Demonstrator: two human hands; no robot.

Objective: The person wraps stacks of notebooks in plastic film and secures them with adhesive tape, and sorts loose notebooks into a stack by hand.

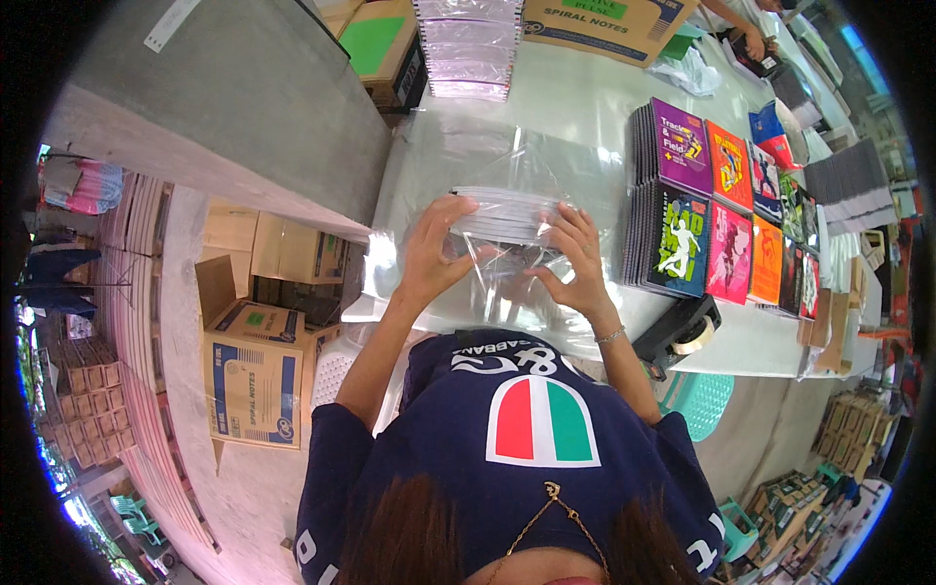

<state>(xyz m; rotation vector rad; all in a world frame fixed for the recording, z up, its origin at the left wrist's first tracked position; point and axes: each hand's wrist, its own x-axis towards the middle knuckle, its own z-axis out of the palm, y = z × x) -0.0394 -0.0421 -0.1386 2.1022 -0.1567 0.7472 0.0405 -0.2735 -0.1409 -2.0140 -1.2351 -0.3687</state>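
Just in front of me, a small stack of notebooks (502, 226), seen edge-on with white page edges, stands in clear plastic film (507, 146). The shiny film spreads over the table past the stack and hangs down toward me. My left hand (439, 252) grips the stack's left end, thumb bent inward on the near side. At the right end, my right hand (573, 255) presses its fingers on the wrapped stack, thumb pointing inward near the film's near edge. The notebooks' covers are hidden.
Stacks of spiral notebooks with colourful covers (680, 239) stand on the right of the white table (575, 88). A tape dispenser (680, 331) sits at the near edge. Wrapped notebooks (470, 49) tower at the back. A grey pillar (263, 107) and cardboard boxes (255, 385) flank the left. Another person's hand (753, 44) shows far right.
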